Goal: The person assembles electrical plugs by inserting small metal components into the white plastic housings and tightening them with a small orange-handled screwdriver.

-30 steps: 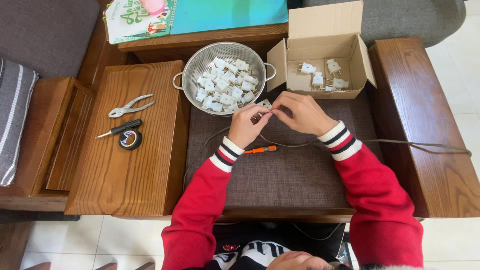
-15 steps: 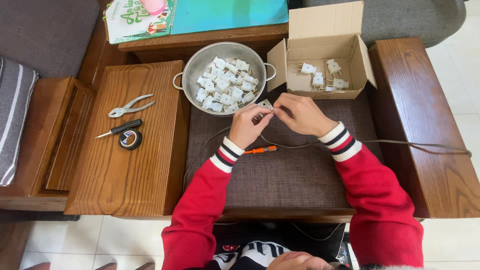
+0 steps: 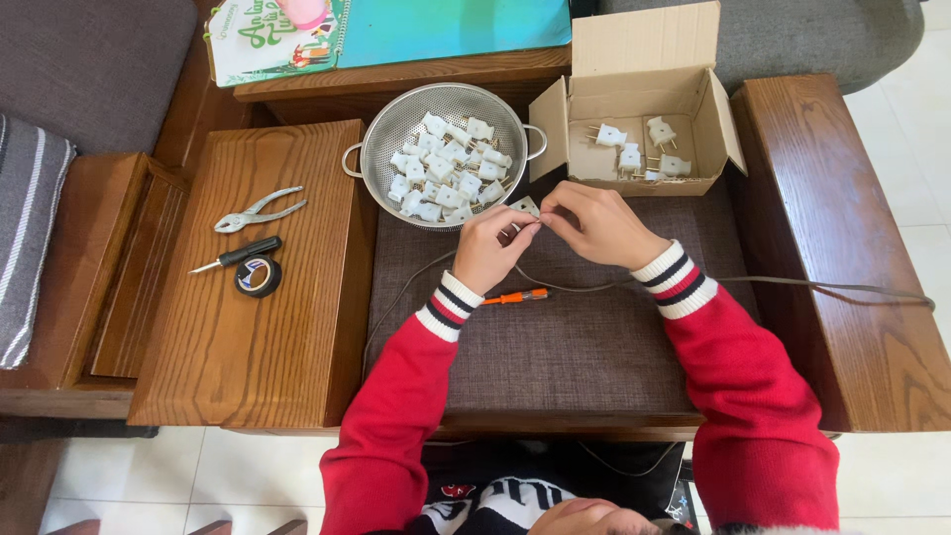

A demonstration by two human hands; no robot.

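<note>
My left hand [image 3: 490, 248] and my right hand [image 3: 599, 226] meet over a brown cushion [image 3: 584, 337], both pinching one small white plug [image 3: 524, 207] with metal prongs. A thin grey cord [image 3: 792, 282] runs from the hands off to the right, and another stretch curves down to the left. An orange-handled screwdriver [image 3: 515, 296] lies on the cushion just below my left wrist. Just beyond the hands, a metal colander [image 3: 376, 149] holds several white plugs. An open cardboard box [image 3: 634, 94] to its right holds a few more.
On the wooden board [image 3: 248, 327] at left lie pliers [image 3: 258, 210], a black-handled screwdriver [image 3: 238, 254] and a roll of black tape [image 3: 260, 276]. A wooden armrest [image 3: 842, 228] stands at right. Books [image 3: 386, 30] lie at the back, a striped cushion [image 3: 25, 238] far left.
</note>
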